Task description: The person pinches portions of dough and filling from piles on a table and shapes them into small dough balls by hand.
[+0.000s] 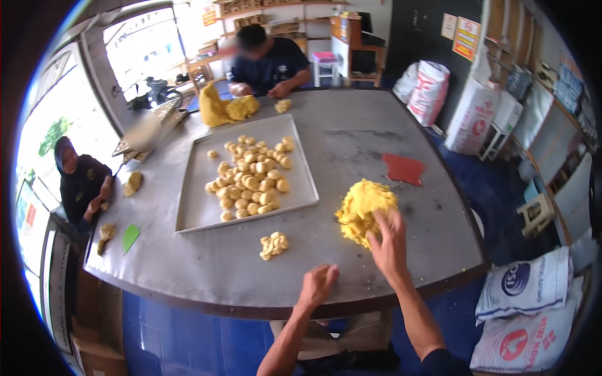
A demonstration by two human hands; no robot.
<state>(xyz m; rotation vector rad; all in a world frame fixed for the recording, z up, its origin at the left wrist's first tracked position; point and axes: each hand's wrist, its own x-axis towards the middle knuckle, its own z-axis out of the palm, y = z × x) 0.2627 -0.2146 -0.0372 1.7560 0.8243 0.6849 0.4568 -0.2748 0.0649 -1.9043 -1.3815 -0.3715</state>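
A mound of crumbly yellow dough (367, 203) lies on the metal table (351, 135) in front of me to the right. My right hand (390, 241) is at its near right edge, thumb and fingers curled against the dough. Lower and to the left, my left hand (318, 285) is closed just above the table's near edge; what its fingers hold, if anything, is hidden. A small lump of pale dough pieces (274, 245) sits up and left of that hand. Many small round dough balls are heaped in a shallow metal tray (291, 127).
A red scraper (403, 169) lies behind the yellow mound, a green one (130, 239) at the far left. One co-worker (271, 66) works at the far side by a large yellow dough mass (214, 106), another person (81, 178) at the left. Sacks (523, 285) stand at the right.
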